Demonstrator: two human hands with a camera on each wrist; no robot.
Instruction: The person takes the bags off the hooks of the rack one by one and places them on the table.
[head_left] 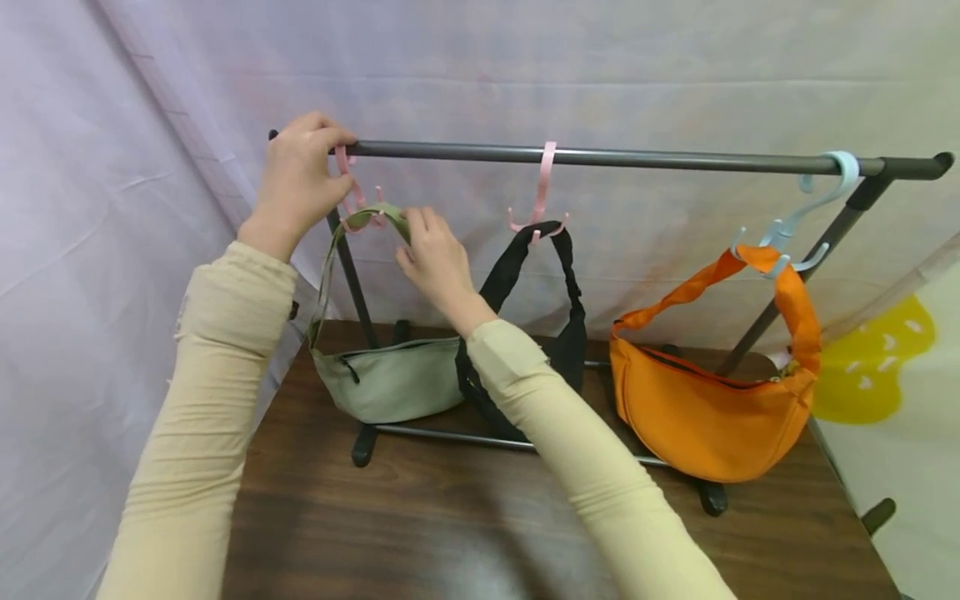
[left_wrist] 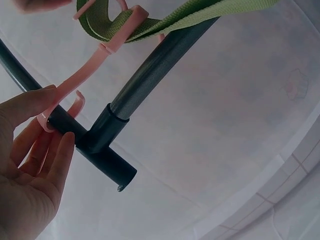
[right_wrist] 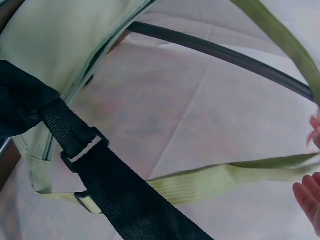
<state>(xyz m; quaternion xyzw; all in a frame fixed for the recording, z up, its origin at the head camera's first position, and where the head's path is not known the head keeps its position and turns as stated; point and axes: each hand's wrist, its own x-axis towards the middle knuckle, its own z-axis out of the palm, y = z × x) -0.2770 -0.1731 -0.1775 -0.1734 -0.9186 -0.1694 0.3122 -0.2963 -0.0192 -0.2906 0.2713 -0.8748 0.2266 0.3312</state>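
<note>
A pink hook (head_left: 352,183) hangs over the left end of the dark rail, and my left hand (head_left: 303,171) grips it there. The left wrist view has the thumb on the hook's stem and fingertips behind the rail. Looped over the hook's lower prongs is the green strap (left_wrist: 175,20) of a pale green shoulder bag (head_left: 397,379). My right hand (head_left: 438,258) holds that strap just right of the hook; in the right wrist view only its fingertips (right_wrist: 307,197) show, at the right edge beside the strap. Part of the strap is hidden behind this hand.
A black bag (head_left: 566,342) hangs from another pink hook (head_left: 543,183) mid-rail, partly behind my right forearm. An orange bag (head_left: 712,408) hangs from a light blue hook (head_left: 821,200) at the right. The rack's rail (head_left: 675,161) stands over a brown wooden surface (head_left: 360,533), before white curtains.
</note>
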